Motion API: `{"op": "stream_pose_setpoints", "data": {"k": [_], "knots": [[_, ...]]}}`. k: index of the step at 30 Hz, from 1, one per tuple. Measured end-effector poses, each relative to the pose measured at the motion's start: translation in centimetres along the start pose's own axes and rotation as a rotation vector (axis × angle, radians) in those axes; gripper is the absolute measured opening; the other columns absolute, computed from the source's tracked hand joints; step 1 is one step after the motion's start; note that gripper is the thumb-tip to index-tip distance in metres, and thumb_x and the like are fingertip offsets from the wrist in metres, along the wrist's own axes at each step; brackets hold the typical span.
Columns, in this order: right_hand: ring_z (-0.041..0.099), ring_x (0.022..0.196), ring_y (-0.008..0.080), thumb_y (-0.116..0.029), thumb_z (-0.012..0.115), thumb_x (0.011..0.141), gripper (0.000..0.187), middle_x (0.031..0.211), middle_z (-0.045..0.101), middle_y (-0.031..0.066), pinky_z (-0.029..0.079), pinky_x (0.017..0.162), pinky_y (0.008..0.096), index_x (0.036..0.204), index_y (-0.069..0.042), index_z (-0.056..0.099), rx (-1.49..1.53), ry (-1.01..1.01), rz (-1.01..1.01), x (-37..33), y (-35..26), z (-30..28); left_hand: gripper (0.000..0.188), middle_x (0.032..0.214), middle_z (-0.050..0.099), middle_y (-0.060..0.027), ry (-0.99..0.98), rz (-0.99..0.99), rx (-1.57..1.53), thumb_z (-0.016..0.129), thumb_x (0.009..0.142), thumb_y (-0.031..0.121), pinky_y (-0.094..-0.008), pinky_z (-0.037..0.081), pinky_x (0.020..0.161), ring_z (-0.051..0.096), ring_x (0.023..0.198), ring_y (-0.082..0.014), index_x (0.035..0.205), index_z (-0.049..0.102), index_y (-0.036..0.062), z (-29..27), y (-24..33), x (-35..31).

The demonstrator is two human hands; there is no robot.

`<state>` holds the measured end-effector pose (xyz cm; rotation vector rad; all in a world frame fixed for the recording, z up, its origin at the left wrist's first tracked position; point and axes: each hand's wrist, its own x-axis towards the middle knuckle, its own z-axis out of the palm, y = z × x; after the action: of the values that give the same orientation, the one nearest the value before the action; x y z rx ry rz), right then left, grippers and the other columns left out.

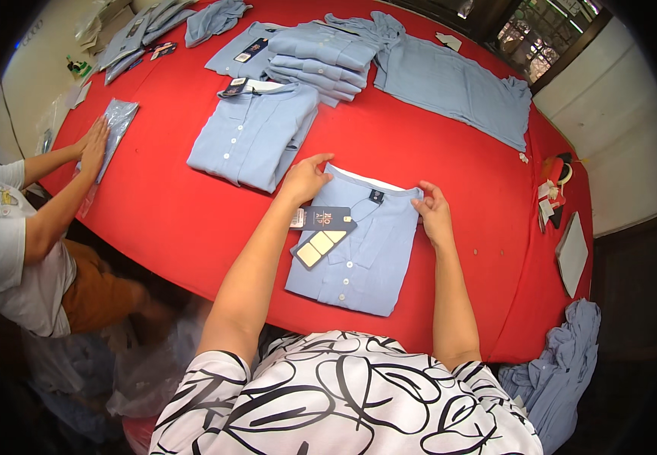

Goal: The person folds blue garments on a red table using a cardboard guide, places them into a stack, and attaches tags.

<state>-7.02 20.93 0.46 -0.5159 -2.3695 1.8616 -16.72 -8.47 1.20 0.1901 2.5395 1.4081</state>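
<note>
A folded light blue shirt [378, 269] with white buttons lies in front of me on the red-covered table. My left hand [308, 180] is at its far left corner, thumb and fingers closing on the collar edge. At the far right corner my right hand [434, 212] pinches the fabric between thumb and fingers. Dark hang tags [327, 219] on a string rest across the shirt's left side; one bears pale stickers. Just beyond my left hand lies another folded blue shirt [245, 140], with a tag at its collar.
A stack of folded shirts [321, 57] stands at the back, beside a spread blue garment [453, 87]. At left, a co-worker's hands [93, 144] press a plastic-wrapped shirt [118, 121]. Tape and tools [556, 182] lie near the right edge; blue garments [560, 371] hang below.
</note>
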Motion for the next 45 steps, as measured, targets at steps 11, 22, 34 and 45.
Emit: {"op": "stream_pose_setpoints", "data": {"k": [11, 22, 34, 45], "knots": [[0.061, 0.084, 0.0104, -0.008, 0.066, 0.088, 0.027, 0.091, 0.069, 0.006, 0.048, 0.076, 0.0259, 0.114, -0.003, 0.067, -0.095, -0.046, -0.088, 0.5, 1.0, -0.2, 0.035, 0.094, 0.07, -0.0112, 0.126, 0.002, 0.168, 0.069, 0.085, 0.022, -0.0351, 0.052, 0.08, 0.067, 0.089, -0.0257, 0.119, 0.07, 0.016, 1.0, 0.8, -1.0], [0.053, 0.062, 0.0046, -0.008, 0.063, 0.092, 0.026, 0.071, 0.057, -0.0038, 0.044, 0.053, 0.0219, 0.117, 0.0, 0.064, -0.043, -0.1, -0.141, 1.3, 2.3, -0.6, 0.034, 0.089, 0.071, -0.0149, 0.264, 0.173, 0.123, 0.065, 0.09, 0.027, -0.0397, 0.052, 0.075, 0.068, 0.079, -0.0325, 0.113, 0.067, 0.0017, -3.0, 0.1, -3.7], [0.053, 0.068, 0.007, -0.008, 0.06, 0.093, 0.014, 0.072, 0.055, -0.0024, 0.045, 0.059, 0.0238, 0.106, -0.006, 0.061, -0.096, -0.017, -0.143, 0.0, 1.6, -0.8, 0.067, 0.117, 0.055, -0.0334, 0.549, -0.298, -0.924, 0.063, 0.096, 0.037, -0.0413, 0.059, 0.084, 0.066, 0.101, -0.0319, 0.128, 0.036, -0.0158, -9.7, -7.8, -6.2], [0.056, 0.11, 0.0215, -0.006, 0.071, 0.081, 0.05, 0.124, 0.051, 0.0106, 0.049, 0.092, 0.0326, 0.13, -0.002, 0.058, -0.131, -0.261, -0.111, -4.6, -3.1, 0.2, 0.06, 0.139, 0.049, -0.0177, 0.613, -0.113, -0.958, 0.064, 0.09, 0.0, -0.0463, 0.049, 0.098, 0.053, 0.125, -0.0319, 0.142, 0.034, -0.0002, -11.7, -12.3, -11.7]]}}
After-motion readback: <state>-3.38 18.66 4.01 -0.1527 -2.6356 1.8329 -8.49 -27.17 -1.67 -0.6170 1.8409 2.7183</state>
